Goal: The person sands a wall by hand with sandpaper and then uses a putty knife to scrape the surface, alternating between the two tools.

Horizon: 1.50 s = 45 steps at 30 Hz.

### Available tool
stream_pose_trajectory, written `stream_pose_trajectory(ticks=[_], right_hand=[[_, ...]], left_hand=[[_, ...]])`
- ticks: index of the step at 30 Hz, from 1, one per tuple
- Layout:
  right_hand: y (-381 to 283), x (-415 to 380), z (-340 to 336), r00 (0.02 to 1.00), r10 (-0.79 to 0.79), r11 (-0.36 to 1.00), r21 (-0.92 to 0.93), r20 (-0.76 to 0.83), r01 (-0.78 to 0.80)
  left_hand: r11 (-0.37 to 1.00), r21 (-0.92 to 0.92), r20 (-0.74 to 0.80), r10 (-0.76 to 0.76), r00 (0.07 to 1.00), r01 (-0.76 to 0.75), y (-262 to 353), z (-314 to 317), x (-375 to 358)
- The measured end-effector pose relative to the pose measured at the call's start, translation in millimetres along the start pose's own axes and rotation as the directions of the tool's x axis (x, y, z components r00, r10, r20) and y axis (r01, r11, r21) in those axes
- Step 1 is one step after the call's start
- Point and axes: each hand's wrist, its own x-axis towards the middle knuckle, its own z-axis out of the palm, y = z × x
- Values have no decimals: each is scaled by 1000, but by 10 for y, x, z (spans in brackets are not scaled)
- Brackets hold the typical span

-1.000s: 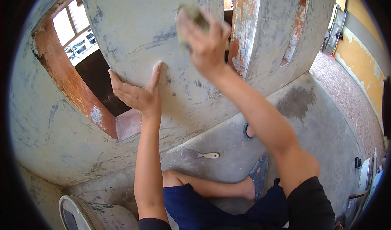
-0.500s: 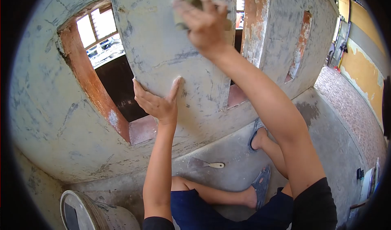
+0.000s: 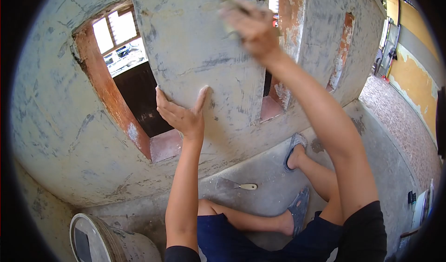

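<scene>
High on the grey, patchy plastered wall (image 3: 186, 43), my right hand (image 3: 255, 27) is closed around a greenish sanding block (image 3: 231, 31), pressing it to the surface. Motion blurs the fingers, and most of the block is hidden beneath them. Lower down, between two window openings, my left hand (image 3: 183, 115) rests against the wall with thumb and fingers spread. Pale dust whitens its fingertips, and it holds nothing. A putty knife (image 3: 247, 186) with a cream handle lies on the concrete floor, below the wall and near my legs.
The left window opening (image 3: 114, 92) has a reddish, chipped frame; narrower openings (image 3: 290, 34) lie to the right. A dirty bucket (image 3: 132, 245) stands at lower left. My sandalled feet (image 3: 299, 211) are on the floor. A tiled strip (image 3: 395, 118) runs along the right.
My right hand has moved right and slightly down across the wall with the sanding block. My left hand stays at about the same spot on the wall.
</scene>
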Motion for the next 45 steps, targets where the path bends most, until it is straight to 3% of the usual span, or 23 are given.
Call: stream_pose_trajectory(ticks=[3, 7, 9, 10, 11, 13, 14, 18, 20, 24, 26, 29, 32, 38, 43, 45], right_hand=[[356, -129, -87, 966, 260, 958, -124, -19, -260], [-398, -152, -59, 960, 277, 961, 5, 39, -278], [-746, -231, -114, 977, -22, 1000, 18, 210, 19], [-723, -268, -96, 973, -70, 997, 29, 221, 65], [-659, -232, -55, 973, -82, 996, 44, 216, 74], [-493, -17, 75, 992, 10, 1000, 18, 122, -12], [-427, 135, 172, 998, 33, 999, -19, 54, -32], [-655, 509, 46, 994, 104, 993, -49, -45, -106], [-809, 232, 93, 996, 88, 995, -54, 17, -87], [-987, -136, 41, 995, 9, 998, -61, 103, -2], [-901, -35, 107, 996, -63, 996, -50, 67, 67], [-785, 581, 271, 994, -108, 987, -114, 29, 110], [-825, 1038, 210, 995, -65, 997, 47, -71, 69], [-747, 729, 50, 988, -152, 987, 49, 18, 151], [-1015, 959, 158, 995, -61, 997, 36, -77, 63], [-1051, 794, 115, 999, -40, 997, 62, -6, 40]], left_hand=[[999, -38, 1, -27, 1000, 27, 14, 17, -16], [1000, 4, -5, -20, 1000, 20, 32, -38, 25], [993, -114, 44, -4, 999, 9, -10, -95, 39], [970, -232, 98, -45, 994, 66, -19, -145, 52], [973, -218, 89, -54, 995, 72, -62, -154, 51], [918, -381, 126, -67, 990, 111, -116, -151, 71], [918, -384, 78, -74, 994, 99, -102, -151, 74], [888, -409, 138, -169, 976, 211, -248, -185, 169], [819, -522, 179, -169, 969, 239, -370, -200, 207], [850, -492, 132, -144, 981, 191, -375, -148, 145], [888, -452, 27, -81, 996, 84, -381, -58, 141], [871, -486, 8, -74, 997, 68, -392, -31, 136], [876, -474, 37, -78, 996, 86, -393, -52, 140], [874, -480, 18, -78, 997, 77, -398, -27, 131], [873, -481, 38, -70, 997, 80, -403, -36, 141], [874, -481, 33, -64, 997, 72, -391, -37, 128]])
